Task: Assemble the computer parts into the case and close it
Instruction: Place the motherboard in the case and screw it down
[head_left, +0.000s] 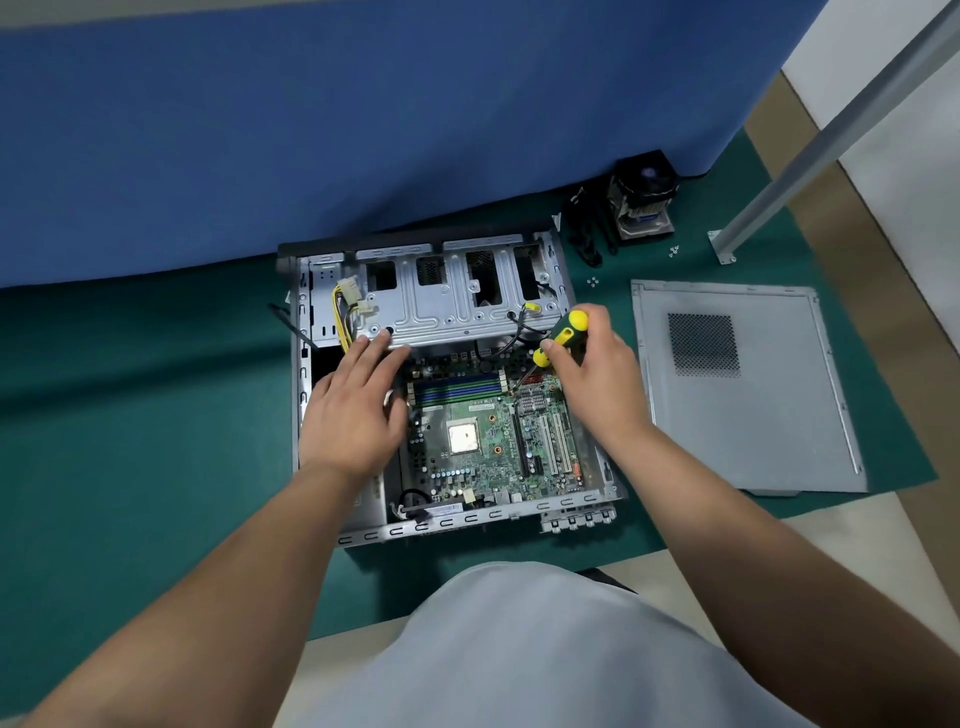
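Computer case is lying open on its side on a green mat, with the motherboard sitting flat inside it and a metal drive cage spanning its far end. The right hand is hovering over the board's far right corner, its grip clenching around a yellow-and-green screwdriver; the handle is tilting up and away from the palm while the shaft is slanting down to the left toward the board, the tip meeting it beside the memory slots. The left hand is lying released, palm down, over the case's left side, fingers extended with their tips touching the near edge of the drive cage. Both forearms are reaching forward from a lap in grey cloth. To the right of the right hand, the grey side panel is lying flat on the mat, apart from the case. Beyond that hand, a cooler with fan is standing near a blue partition, with small screws scattered close by. A metal post is rising from the floor at far right.
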